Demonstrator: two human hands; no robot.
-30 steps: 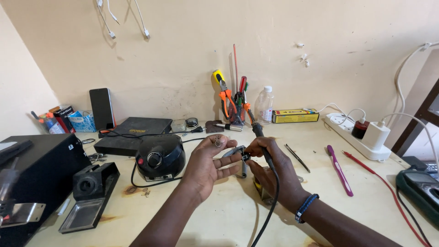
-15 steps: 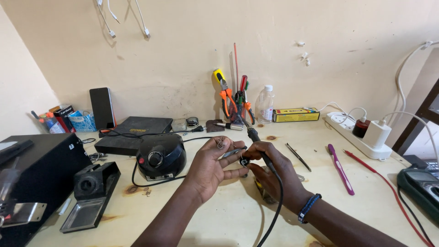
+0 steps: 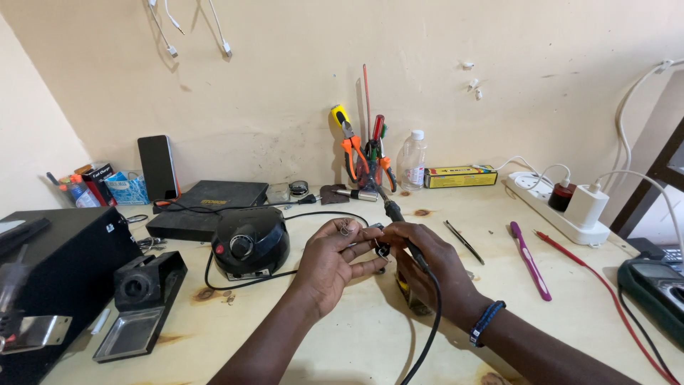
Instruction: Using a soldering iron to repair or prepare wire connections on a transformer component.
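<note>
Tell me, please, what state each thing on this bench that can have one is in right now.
left hand: pinching a small part
right hand: gripping the soldering iron
phone: upright against the wall, screen dark
bottle: standing, capped
white charger: plugged into the power strip
pink toothbrush: lying flat

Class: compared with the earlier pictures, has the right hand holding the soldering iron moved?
No. The right hand with the soldering iron sits beside the round black unit, tweezers on its other side, as earlier.

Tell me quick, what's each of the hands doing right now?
Left hand: fingers closed, pinching a small metal part.
Right hand: closed around a black corded handpiece, its tip end meeting the left fingers.
</note>
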